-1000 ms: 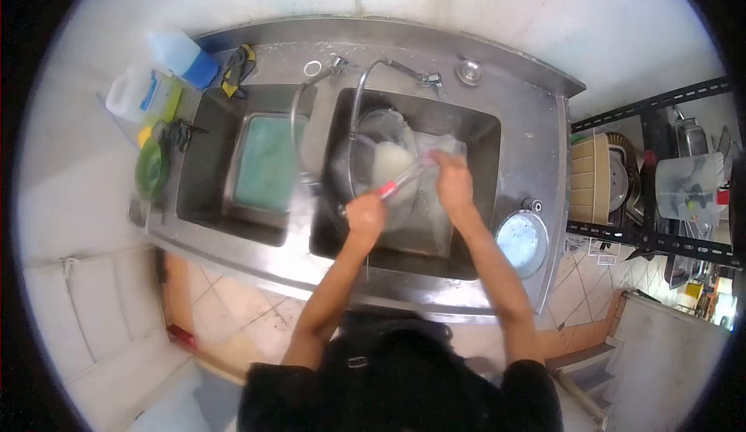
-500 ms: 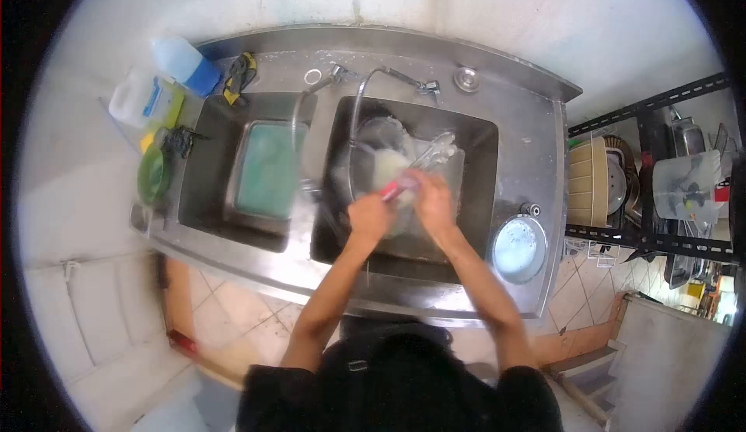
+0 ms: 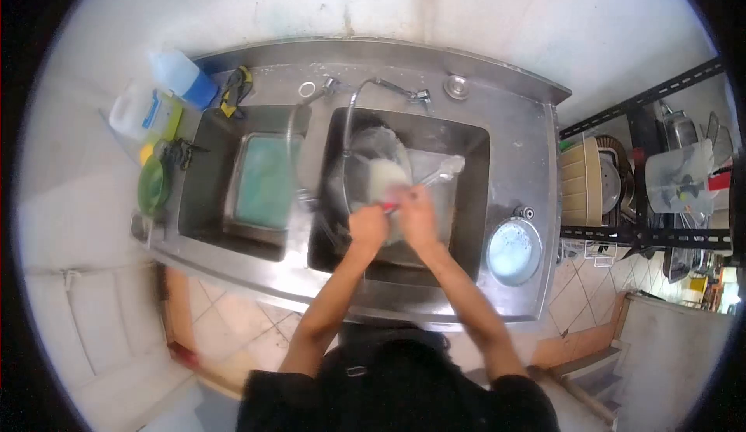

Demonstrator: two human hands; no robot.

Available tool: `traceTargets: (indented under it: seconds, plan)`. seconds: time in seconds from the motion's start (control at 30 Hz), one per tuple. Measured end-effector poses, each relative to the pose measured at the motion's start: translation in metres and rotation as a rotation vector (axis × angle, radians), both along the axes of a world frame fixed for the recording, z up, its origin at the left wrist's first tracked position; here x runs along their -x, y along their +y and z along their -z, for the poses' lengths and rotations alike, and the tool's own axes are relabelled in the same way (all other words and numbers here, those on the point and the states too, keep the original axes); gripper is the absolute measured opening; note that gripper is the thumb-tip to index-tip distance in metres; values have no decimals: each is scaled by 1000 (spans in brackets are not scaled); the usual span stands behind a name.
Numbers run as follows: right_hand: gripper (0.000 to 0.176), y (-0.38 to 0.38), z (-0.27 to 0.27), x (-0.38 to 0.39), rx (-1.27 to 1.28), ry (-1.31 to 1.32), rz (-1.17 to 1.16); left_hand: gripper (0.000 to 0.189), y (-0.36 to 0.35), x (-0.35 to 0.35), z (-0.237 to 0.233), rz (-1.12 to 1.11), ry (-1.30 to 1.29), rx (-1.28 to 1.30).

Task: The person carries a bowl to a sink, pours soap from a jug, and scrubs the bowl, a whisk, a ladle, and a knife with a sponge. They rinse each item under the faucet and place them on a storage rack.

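Observation:
Both hands are close together over the right basin (image 3: 479, 199). My left hand (image 3: 368, 227) is closed around a slim thing with a red handle (image 3: 389, 207); its kind is not clear. My right hand (image 3: 418, 218) is closed at the other end of that thing, blurred by motion, and what lies in its fingers is hidden. Beyond the hands, a clear bowl-like container (image 3: 378, 143) and a pale yellowish item (image 3: 386, 175) lie in the basin. Metal utensils (image 3: 447, 169) rest to the right of these.
A curved tap (image 3: 351, 113) arches over the basin. The left basin (image 3: 203, 175) holds a tray of greenish water (image 3: 268, 179). A bowl of suds (image 3: 514, 252) stands on the right counter. Bottles (image 3: 183, 78) and a green bowl (image 3: 153, 183) are at left, a rack (image 3: 645, 236) at right.
The hands have drawn closer together, my right hand shifting left along the red-handled thing. Less of the red shows now. The whole view has shifted slightly.

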State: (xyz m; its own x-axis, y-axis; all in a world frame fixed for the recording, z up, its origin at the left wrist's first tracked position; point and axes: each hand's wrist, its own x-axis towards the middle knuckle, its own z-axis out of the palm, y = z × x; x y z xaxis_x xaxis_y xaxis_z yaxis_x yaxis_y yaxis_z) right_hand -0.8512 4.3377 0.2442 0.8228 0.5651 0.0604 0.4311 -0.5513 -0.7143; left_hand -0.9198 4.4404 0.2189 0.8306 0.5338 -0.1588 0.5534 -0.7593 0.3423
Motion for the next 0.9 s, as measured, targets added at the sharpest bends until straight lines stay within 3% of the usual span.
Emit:
traceTargets:
  seconds: [0.03,0.1,0.13,0.23,0.37,0.43,0.5,0.6,0.67,0.7,0.77,0.8,0.87,0.9]
  plan:
    - [28,-4,8,1,2,-1,9,15,0,1,7,35,38,-17]
    - [32,-5,18,0,-102,-235,-231,14,5,1,8,70,67,-37]
    - [32,-10,22,-10,-101,-237,-231,13,7,5,9,59,43,-80]
    - [33,-26,11,-52,16,-83,60,13,6,11,2,59,55,-102]
    - [32,-19,53,-32,-112,-265,-167,14,3,1,2,84,128,-102]
    - [30,-23,65,-47,-14,-360,-34,15,3,4,-4,63,163,-66]
    - [27,-47,62,-94,146,-257,72,17,8,17,-12,36,209,-39]
    - [21,-60,54,-110,185,-196,211,17,6,27,-16,51,215,28]
    - [17,-59,72,-108,-374,758,583,19,3,27,-14,-48,73,180]
    - [17,-58,81,-99,-374,760,587,19,4,26,-21,-45,77,180]
    - [18,-53,97,-73,-706,1055,577,23,2,25,-32,58,48,691]
    - [18,-48,97,-57,-708,1057,578,23,1,28,-24,59,51,690]
    - [22,-38,95,-34,-871,1370,564,21,-1,35,2,-236,128,1271]
    - [22,-41,97,-30,-866,1378,568,21,1,38,9,-244,135,1272]
